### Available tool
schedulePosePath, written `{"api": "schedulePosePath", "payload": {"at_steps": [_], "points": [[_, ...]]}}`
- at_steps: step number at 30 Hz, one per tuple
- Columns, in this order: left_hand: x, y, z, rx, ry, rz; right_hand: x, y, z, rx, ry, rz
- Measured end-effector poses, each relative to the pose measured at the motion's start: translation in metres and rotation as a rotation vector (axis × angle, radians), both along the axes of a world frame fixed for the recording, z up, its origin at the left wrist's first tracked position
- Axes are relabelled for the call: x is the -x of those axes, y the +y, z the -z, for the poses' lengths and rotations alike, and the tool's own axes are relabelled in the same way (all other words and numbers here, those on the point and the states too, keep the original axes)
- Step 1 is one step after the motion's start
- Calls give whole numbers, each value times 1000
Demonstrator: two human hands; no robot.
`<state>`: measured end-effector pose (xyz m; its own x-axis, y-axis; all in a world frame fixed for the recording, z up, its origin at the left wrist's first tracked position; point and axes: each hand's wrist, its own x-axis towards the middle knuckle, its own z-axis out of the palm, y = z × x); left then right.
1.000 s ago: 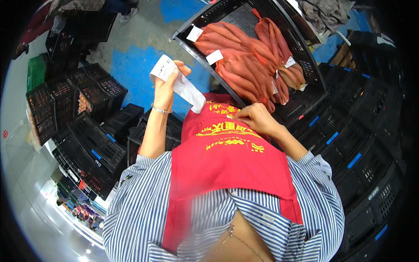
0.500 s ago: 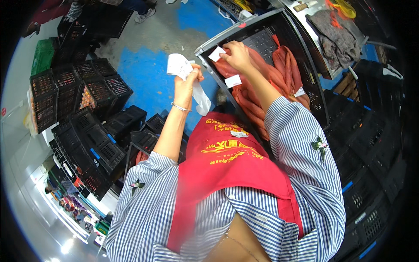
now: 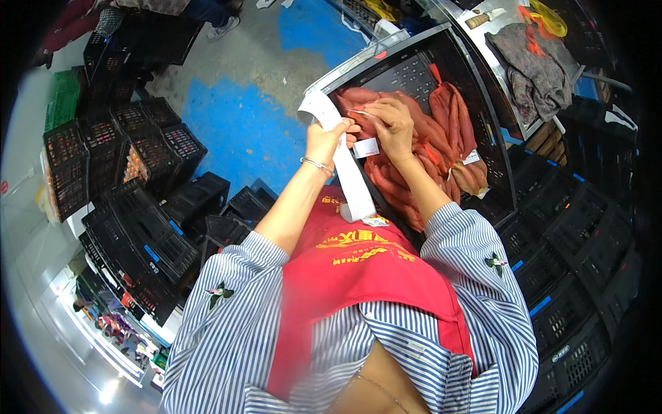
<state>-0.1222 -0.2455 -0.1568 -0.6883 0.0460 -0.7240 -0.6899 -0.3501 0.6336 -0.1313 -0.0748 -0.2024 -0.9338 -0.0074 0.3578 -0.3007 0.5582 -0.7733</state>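
My left hand (image 3: 329, 145) is closed on a long strip of white labels (image 3: 355, 186), which hangs down across the front of my red apron. Its upper end curls over near the crate's corner. My right hand (image 3: 392, 130) pinches a thin white label (image 3: 358, 112), seen almost edge-on, above the reddish bagged roots. Those roots, which look like sweet potatoes (image 3: 393, 181), lie in red net bags inside a black crate (image 3: 483, 103). Another white label (image 3: 366, 148) sits on a bag between my hands, and one more label (image 3: 472, 157) is on a bag at the right.
Stacked black crates (image 3: 148, 228) stand on the left, and more black crates (image 3: 572, 276) on the right. A green crate (image 3: 63, 100) is at the far left. Beyond the roots, a grey cloth (image 3: 527, 62) and a knife (image 3: 485, 18) lie on a table. A person's shoe (image 3: 224, 27) shows at the top.
My left hand has moved right, toward the crate, with the label strip now hanging longer. My right hand has drawn back from the crate's far left corner and now pinches a label.
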Motion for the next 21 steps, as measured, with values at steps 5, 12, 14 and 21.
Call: {"api": "schedulePosePath", "payload": {"at_steps": [5,12,14,21], "points": [[0,17,11,20,6,-66,0,-3,-3,-83,33,-42],[-3,22,18,65,28,-69,1,-4,-7,-122,54,-90],[-2,23,17,95,35,-72,1,-3,-5,-114,36,-98],[3,0,2,94,77,-198,-9,21,-18,136,-63,-23]]}}
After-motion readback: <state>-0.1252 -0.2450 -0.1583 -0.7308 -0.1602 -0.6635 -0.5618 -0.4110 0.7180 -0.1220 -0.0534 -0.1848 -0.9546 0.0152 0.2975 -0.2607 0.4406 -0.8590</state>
